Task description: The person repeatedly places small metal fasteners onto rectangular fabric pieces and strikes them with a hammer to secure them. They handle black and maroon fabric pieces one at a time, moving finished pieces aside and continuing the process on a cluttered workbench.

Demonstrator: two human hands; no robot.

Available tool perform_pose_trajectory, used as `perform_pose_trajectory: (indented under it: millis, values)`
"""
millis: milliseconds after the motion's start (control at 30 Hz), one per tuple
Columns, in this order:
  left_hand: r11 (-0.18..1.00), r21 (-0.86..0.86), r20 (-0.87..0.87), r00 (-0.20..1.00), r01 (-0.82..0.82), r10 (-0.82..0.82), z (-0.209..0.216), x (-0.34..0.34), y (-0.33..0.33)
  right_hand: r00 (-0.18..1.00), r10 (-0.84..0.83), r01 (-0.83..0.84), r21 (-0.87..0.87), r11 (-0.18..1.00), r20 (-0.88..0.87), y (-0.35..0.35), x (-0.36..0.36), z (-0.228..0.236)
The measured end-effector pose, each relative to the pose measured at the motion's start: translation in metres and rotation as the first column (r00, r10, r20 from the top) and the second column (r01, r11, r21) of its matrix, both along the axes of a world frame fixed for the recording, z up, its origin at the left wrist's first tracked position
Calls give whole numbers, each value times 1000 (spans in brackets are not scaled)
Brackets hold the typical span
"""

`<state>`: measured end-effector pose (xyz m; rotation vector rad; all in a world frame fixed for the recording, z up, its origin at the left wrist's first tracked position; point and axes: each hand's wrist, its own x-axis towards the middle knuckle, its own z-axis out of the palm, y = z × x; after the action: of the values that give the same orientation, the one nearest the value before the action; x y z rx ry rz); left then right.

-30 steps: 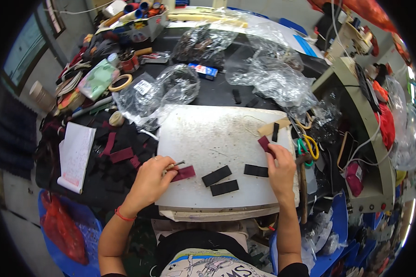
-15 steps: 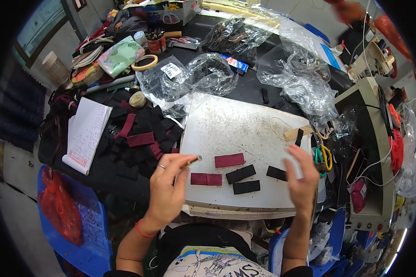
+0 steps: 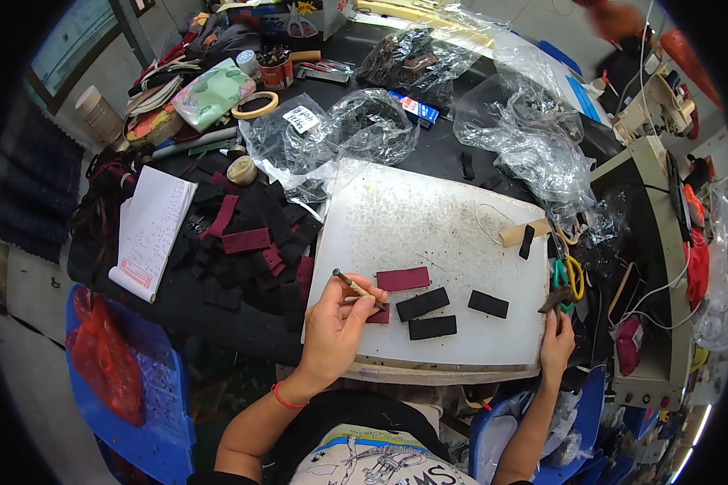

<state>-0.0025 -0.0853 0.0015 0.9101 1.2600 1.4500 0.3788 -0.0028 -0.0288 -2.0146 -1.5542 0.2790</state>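
Note:
My left hand (image 3: 332, 343) is closed round a slim metal punch (image 3: 349, 281), slanted with its round end up to the left. Its lower end is over a maroon fabric strip (image 3: 378, 314), which the hand partly covers. At the board's right edge, my right hand (image 3: 556, 347) is closed on a dark hammer (image 3: 555, 300); the head shows beyond the fingers and the handle is mostly hidden. Another maroon strip (image 3: 403, 279) lies flat on the white board (image 3: 396, 210). Three black strips, one of them a black strip (image 3: 488, 304) on the right, lie near it.
Left of the board is a pile of black and maroon strips (image 3: 247, 241) beside a notepad (image 3: 150, 230). Clear plastic bags (image 3: 534, 145) cover the back. Scissors (image 3: 573, 276) and a cardboard tube (image 3: 524, 232) are at the right. A blue chair (image 3: 129, 388) stands at lower left.
My left hand has moved right with the punch, bringing it over the left maroon strip. The right hand has moved right and down, off the board's surface, and now grips the hammer.

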Motion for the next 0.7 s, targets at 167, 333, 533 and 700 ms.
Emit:
perform_pose_trajectory:
  millis: [167, 333, 533, 700]
  values:
    - [1000, 8, -20, 1000, 1, -1, 4, -1, 0, 999, -17, 20, 70, 997, -50, -1, -9, 28]
    - [992, 124, -355, 935, 35, 11, 4, 0, 0, 946, 312, -299, 133, 945, -90, -27, -68, 74]
    - [970, 210, -660, 750, 124, 47, 13, 4, -4, 691, 722, -643, 418, 642, -45, -32, -149, 136]
    - [962, 236, -678, 732, 136, 63, 12, 9, -7, 507, 824, -860, 206, 467, 252, -24, -185, 144]
